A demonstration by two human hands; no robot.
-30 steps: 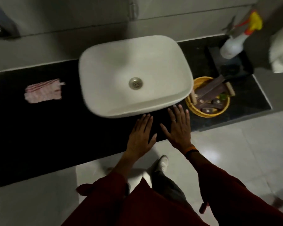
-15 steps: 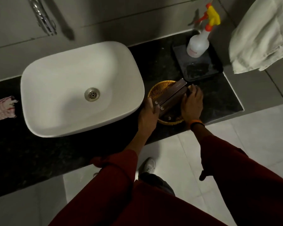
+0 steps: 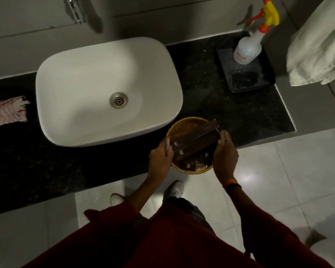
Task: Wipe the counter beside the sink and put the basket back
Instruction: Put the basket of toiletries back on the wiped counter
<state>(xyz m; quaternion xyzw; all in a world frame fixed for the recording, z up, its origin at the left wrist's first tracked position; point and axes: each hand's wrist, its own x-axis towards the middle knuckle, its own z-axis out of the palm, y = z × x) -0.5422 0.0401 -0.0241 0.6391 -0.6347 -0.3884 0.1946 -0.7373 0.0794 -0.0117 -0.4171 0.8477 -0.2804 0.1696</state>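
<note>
A round yellow woven basket (image 3: pixel 184 126) holding dark brown packets sits at the front edge of the black counter (image 3: pixel 211 97), just right of the white sink (image 3: pixel 81 78). My left hand (image 3: pixel 161 159) grips the basket's left rim. On the opposite rim, my right hand (image 3: pixel 225 153) is closed around the basket. Its front overhangs the counter edge slightly. A red-and-white striped cloth (image 3: pixel 7 111) lies on the counter left of the sink.
A white spray bottle (image 3: pixel 248 49) with a yellow and orange trigger stands on a dark square tray (image 3: pixel 246 82) at the back right. A pale towel (image 3: pixel 317 45) hangs at the right. A chrome tap (image 3: pixel 74 10) is above the sink. Pale floor tiles lie below.
Both hands went from hovering open at the sink's front to gripping the basket's sides. The basket now sits nearer the counter's front edge than half a second ago.
</note>
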